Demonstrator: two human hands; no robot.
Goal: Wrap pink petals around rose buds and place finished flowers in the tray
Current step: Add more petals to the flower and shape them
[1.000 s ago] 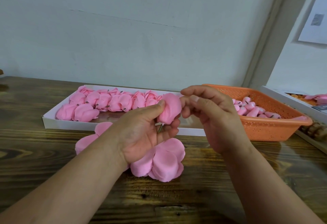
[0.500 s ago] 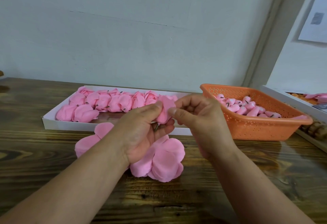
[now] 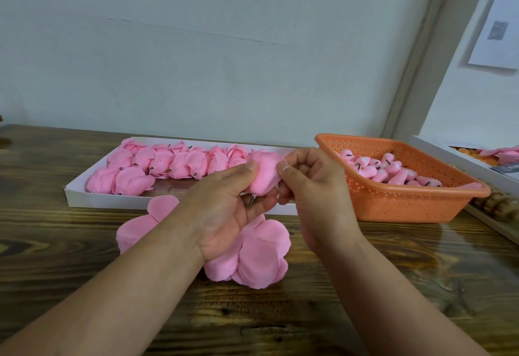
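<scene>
Both hands meet just above the near edge of the white tray [image 3: 84, 197], working one pink flower [image 3: 264, 177] between them. The left hand [image 3: 224, 209] is curled around the flower from the left and below: its thumb presses the petal on the upper left side, its fingers cup underneath, and a short dark stem [image 3: 250, 201] pokes out over the palm. The right hand [image 3: 311, 187] closes in from the right, thumb tip against the petal's right edge and the other fingers bent over the top corner, pinching the petal against the bud.

Beneath the hands, a loose pile of pink petals [image 3: 261, 254] lies on the wooden desk [image 3: 393, 285], with more petals [image 3: 140, 226] just left of the left wrist. The tray sits behind them and holds finished flowers [image 3: 168, 164] packed along its left and middle part, some with dark stems showing. To the right, touching or just beside the tray's end, stands an orange perforated basket [image 3: 407, 204] filled with small pink rose buds [image 3: 387, 170]. Further right, at the picture's edge, another box [image 3: 438, 150] shows pink and orange contents, too cropped to make out.
</scene>
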